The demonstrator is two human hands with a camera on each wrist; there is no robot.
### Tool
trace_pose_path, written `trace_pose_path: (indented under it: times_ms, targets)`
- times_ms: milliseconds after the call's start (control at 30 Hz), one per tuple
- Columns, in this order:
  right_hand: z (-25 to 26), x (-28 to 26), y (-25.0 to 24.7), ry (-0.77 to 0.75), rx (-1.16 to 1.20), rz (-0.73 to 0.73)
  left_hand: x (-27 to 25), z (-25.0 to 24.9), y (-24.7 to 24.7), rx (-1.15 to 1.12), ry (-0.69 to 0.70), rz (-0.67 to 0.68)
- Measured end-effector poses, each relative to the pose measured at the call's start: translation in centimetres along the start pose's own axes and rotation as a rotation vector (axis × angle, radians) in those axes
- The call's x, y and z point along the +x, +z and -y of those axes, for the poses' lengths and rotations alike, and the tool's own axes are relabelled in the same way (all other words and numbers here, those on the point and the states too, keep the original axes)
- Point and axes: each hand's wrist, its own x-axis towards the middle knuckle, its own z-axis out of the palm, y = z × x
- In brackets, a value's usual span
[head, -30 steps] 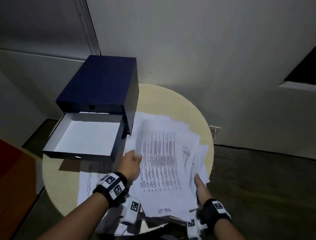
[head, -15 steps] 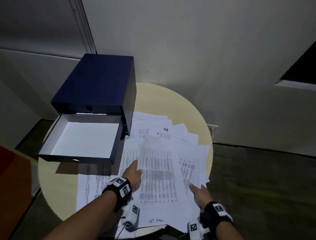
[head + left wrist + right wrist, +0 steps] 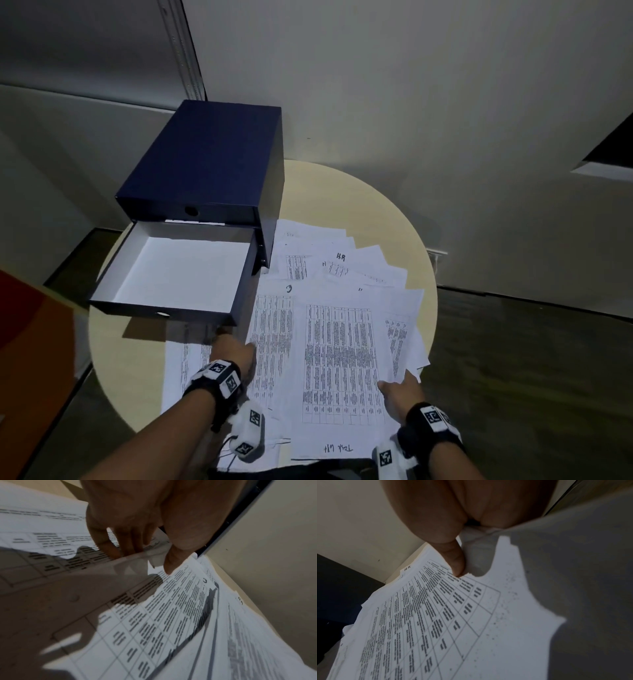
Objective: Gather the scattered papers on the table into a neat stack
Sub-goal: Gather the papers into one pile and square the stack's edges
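Several printed white papers [image 3: 339, 346] lie fanned over the front and right of a round beige table [image 3: 342, 192]. My left hand [image 3: 236, 351] is at the pile's left edge, just in front of the open drawer. In the left wrist view its fingers [image 3: 106, 543] curl under a sheet's edge and the thumb [image 3: 169, 563] presses on top. My right hand [image 3: 399, 389] pinches the right edge of the top table-printed sheet [image 3: 436, 615]. There the thumb [image 3: 456, 562] lies on top and the fingers are hidden beneath the paper.
A dark blue drawer box [image 3: 209, 161] stands at the table's back left, its lower drawer [image 3: 185, 274] pulled out with a white inside. More sheets run under the drawer front. An orange-red shape [image 3: 30, 359] is at left, dark floor [image 3: 531, 377] at right.
The top sheet, held up a second ago, now lies flat on the pile. My left hand has moved left toward the drawer front; the right hand slid to the sheet's right edge.
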Motion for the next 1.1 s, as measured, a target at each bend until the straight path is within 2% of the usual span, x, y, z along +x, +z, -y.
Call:
trace_pose_path:
  times_ms: [100, 200, 267, 367, 467, 600, 700, 800, 900, 1000, 1100]
  targets:
    - [0.1, -0.2, -0.2, -0.031, 0.041, -0.022, 0.1, 0.6, -0.1, 0.009, 0.046, 0.032]
    - [0.1, -0.6, -0.2, -0.01, 0.061, -0.026, -0.2, 1.5, -0.5, 0.156, -0.024, -0.063]
    - [0.2, -0.7, -0.3, -0.005, 0.058, -0.026, 0.1, 2.3, -0.7, 0.175, -0.063, -0.088]
    - [0.6, -1.2, -0.4, -0.004, 0.058, -0.038, 0.5, 3.0, -0.8, 0.134, 0.0, -0.079]
    - [0.8, -1.4, -0.5, -0.011, 0.051, -0.036, -0.1, 2.7, -0.3, 0.0, 0.102, -0.109]
    - [0.6, -1.2, -0.4, -0.033, 0.081, -0.028, -0.9, 2.9, -0.2, 0.054, -0.011, -0.106]
    - [0.4, -0.8, -0.3, -0.027, 0.056, -0.027, -0.8, 3.5, -0.3, 0.099, -0.01, -0.083]
    - [0.4, -0.8, -0.2, -0.042, 0.003, -0.032, -1.7, 3.4, -0.3, -0.029, 0.144, -0.158]
    - [0.4, -1.0, -0.2, -0.056, -0.025, -0.031, -3.9, 2.0, -0.1, 0.074, 0.324, -0.159]
    - [0.5, -0.9, -0.2, -0.042, -0.03, -0.02, -6.7, 0.1, 0.3, 0.22, 0.589, -0.182]
    - [1.0, -1.4, -0.5, -0.012, -0.024, -0.005, -9.1, -1.8, 0.3, 0.231, 0.747, -0.228]
